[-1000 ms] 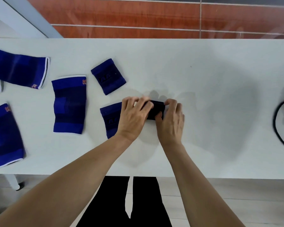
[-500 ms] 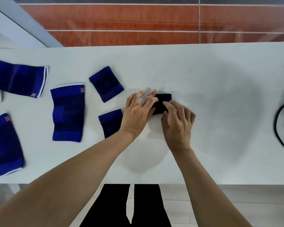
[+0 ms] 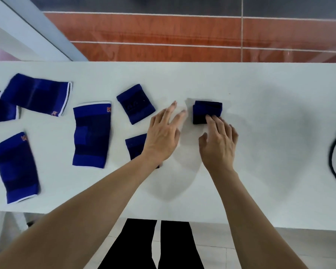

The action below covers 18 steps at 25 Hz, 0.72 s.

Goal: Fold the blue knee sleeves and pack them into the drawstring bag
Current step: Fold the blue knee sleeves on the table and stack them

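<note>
Two hands work: right hand [image 3: 219, 140] fingers, extended, press the folded sleeve [image 3: 207, 111] lying under their tips; left hand [image 3: 163, 134] spread, holding nothing; press evenly so the fold stays

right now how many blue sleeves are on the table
7: four unfolded at left, three folded: center, under the left forearm, under the right hand fingers.

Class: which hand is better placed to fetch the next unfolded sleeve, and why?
Left. The left hand is open, nearer the unfolded sleeve; the right hand touches the folded sleeve.
</note>
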Each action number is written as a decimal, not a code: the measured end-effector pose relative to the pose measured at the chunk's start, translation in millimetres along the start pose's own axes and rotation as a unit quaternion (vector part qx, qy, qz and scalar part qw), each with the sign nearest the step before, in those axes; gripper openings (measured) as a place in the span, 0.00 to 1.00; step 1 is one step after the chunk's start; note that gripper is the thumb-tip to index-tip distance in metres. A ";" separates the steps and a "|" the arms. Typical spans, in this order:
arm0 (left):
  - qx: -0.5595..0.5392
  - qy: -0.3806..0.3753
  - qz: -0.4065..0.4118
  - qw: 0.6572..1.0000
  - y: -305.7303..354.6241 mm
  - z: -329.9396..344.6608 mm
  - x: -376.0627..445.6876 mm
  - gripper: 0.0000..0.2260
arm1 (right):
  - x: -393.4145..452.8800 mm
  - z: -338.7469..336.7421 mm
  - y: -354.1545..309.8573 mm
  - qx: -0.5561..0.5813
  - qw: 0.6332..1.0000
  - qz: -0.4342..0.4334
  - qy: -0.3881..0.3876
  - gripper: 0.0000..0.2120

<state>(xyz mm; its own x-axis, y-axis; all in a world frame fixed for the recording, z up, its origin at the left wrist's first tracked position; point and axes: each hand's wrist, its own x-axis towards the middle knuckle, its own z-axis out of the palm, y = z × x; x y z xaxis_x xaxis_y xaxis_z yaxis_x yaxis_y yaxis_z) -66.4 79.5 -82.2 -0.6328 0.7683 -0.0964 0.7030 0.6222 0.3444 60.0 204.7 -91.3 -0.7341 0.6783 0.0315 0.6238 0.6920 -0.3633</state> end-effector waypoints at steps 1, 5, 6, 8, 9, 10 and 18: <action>-0.007 0.015 -0.029 0.999 -12.0 -6.8 -10.8 0.25 | -1.9 -1.2 -5.5 0.004 1.000 0.001 0.007 0.26; 0.001 0.032 -0.113 0.993 -63.1 -30.9 -41.4 0.24 | -20.1 -0.5 -49.0 0.039 0.997 -0.061 0.005 0.21; 0.003 0.014 -0.122 0.992 -72.1 -32.6 -46.1 0.24 | -27.5 2.1 -62.3 0.057 0.994 -0.096 -0.013 0.20; -0.015 -0.026 -0.130 0.991 -85.6 -31.7 -55.1 0.25 | -45.3 11.8 -86.2 0.095 0.977 -0.178 -0.076 0.18; -0.028 -0.042 -0.128 0.990 -89.7 -29.6 -58.7 0.26 | -54.3 17.3 -94.3 0.105 0.965 -0.212 -0.110 0.17; -0.037 -0.053 -0.126 0.990 -92.7 -27.7 -61.8 0.27 | -62.5 22.5 -98.7 0.105 0.957 -0.236 -0.133 0.17; -0.023 -0.048 -0.104 0.993 -91.4 -21.3 -85.9 0.26 | -86.4 -3.1 -53.9 0.039 0.993 -0.027 -0.111 0.18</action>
<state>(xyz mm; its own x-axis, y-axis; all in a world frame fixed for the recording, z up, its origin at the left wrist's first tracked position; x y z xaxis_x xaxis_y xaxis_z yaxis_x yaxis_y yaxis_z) -83.2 -46.6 -85.5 -0.7282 0.6353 -0.2572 0.5426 0.7636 0.3499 90.7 109.5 -71.6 -0.8129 0.5628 -0.1498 0.5648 0.6990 -0.4386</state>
